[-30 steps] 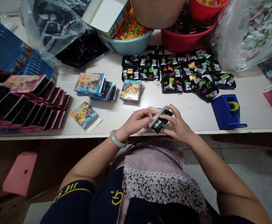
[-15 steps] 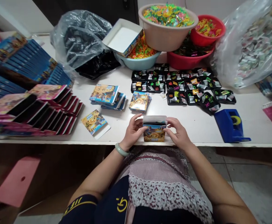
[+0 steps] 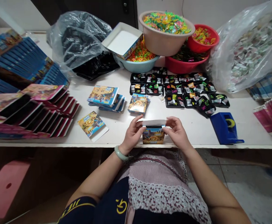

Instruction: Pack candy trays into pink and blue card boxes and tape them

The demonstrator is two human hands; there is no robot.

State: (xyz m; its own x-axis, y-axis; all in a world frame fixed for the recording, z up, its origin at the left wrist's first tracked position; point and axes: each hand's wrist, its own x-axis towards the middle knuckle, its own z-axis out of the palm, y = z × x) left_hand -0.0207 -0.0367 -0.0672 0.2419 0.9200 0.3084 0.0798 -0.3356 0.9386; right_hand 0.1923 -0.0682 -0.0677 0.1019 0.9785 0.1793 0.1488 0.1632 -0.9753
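A small printed cardboard box (image 3: pixel 153 136) stands upright at the table's front edge, its top flap raised and its mouth dark inside. My left hand (image 3: pixel 134 132) grips its left side, thumb at the front corner by a small side flap. On the other side my right hand (image 3: pixel 176 132) holds the right top corner between thumb and fingers. Behind the box lies a short stack of closed boxes (image 3: pixel 138 103). To the left are a flat box with a white flap (image 3: pixel 92 125) and a pile of blue-and-yellow boxes (image 3: pixel 103 95).
Several black trays (image 3: pixel 174 101) with small colourful packets lie beyond my right hand. A blue tape dispenser (image 3: pixel 225 127) stands at right. Basins, such as a beige one (image 3: pixel 166 40), line the back beside a clear plastic bag (image 3: pixel 250 53). Pink boxes (image 3: pixel 44 115) are stacked at left.
My fingers have shifted to the box's top corners, and small side flaps now show under my thumbs. The raised top flap leans further back. The whole view has shifted slightly.
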